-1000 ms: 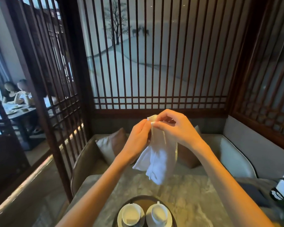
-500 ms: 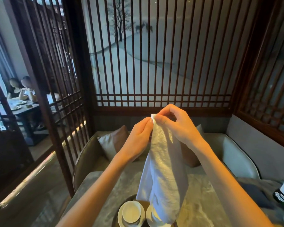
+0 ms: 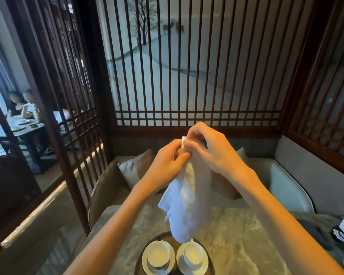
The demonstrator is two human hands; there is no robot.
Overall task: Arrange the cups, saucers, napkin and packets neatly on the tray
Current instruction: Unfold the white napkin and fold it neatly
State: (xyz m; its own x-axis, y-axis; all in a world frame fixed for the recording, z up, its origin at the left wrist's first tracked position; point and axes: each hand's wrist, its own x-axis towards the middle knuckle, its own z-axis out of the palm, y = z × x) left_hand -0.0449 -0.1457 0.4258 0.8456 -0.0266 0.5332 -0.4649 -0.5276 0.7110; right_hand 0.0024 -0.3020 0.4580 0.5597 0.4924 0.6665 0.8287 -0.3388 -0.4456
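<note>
White napkin (image 3: 189, 197) hanging, pinched by left hand (image 3: 168, 159), right hand (image 3: 211, 149)

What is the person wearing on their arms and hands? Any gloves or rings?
Nothing that shows. The left hand and right hand are bare, with no gloves or rings in sight. The left arm and right arm are bare too: no sleeve, watch or bracelet shows.

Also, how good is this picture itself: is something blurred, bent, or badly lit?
Head view: the wide lens bows the bars of the lattice screen toward the edges. Head view: the napkin, pinched by the left hand and right hand, looks soft, and warm light tints both hands. Head view: the tray is dark and cut off by the bottom edge.
</note>
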